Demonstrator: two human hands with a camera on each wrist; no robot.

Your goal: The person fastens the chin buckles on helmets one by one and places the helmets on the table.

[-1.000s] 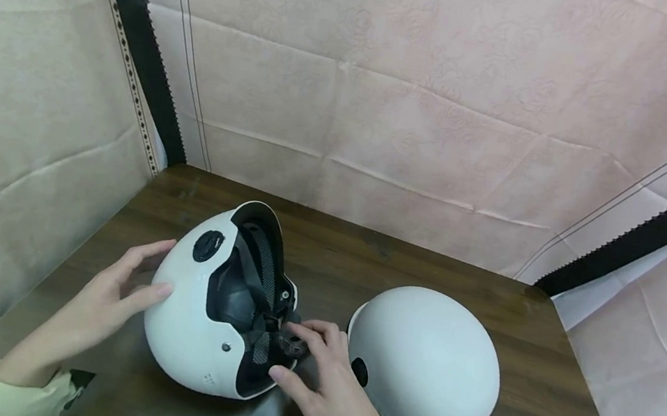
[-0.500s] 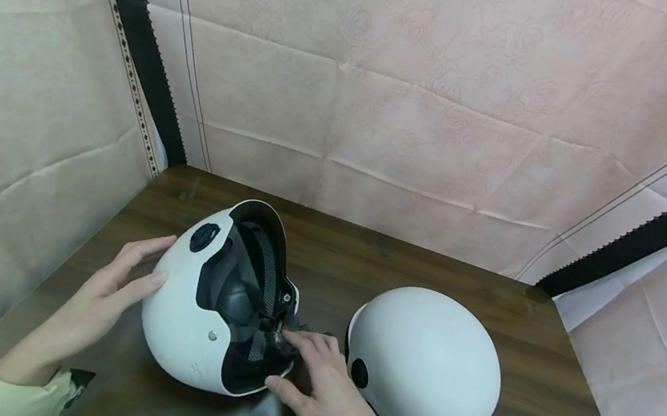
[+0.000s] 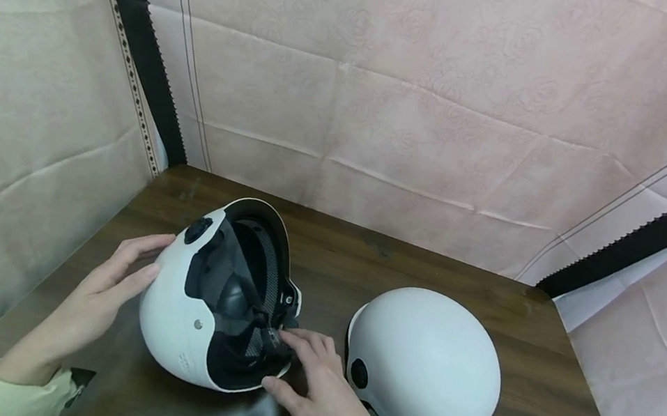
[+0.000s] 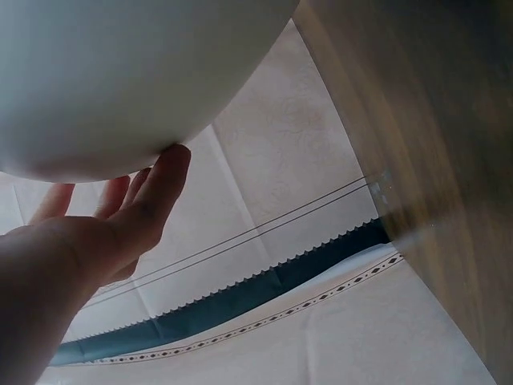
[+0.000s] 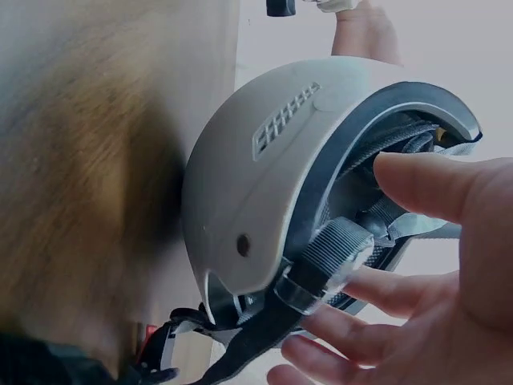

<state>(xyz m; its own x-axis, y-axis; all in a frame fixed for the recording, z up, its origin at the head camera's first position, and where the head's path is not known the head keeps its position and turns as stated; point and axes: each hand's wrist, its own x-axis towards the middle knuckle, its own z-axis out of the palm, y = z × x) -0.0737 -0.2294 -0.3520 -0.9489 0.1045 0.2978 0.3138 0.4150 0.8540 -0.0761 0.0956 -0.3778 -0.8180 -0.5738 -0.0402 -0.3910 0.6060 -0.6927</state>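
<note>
A white helmet (image 3: 165, 333) lies on its side on the wooden table, its padded black inside turned toward the right and up. My left hand (image 3: 108, 287) touches the shell's left side with fingertips and thumb; the left wrist view shows those extended fingers against the smooth white shell (image 4: 120, 88). At the helmet's rim, my right hand (image 3: 321, 396) has its thumb and fingers spread apart. In the right wrist view, its fingers reach the ribbed dial (image 5: 341, 249) at the headband, beside a black strap (image 5: 256, 345). The dial partly hides the inside padding.
A second white helmet (image 3: 422, 371) stands dome up on the table, close to my right hand. The brown wooden table (image 3: 379, 249) ends at patterned cloth walls (image 3: 345, 118) at the back and sides.
The helmet on the left has turned, its shell shifting slightly left and its inside facing more into view. Both hands moved slightly left with it. The second helmet has stayed put.
</note>
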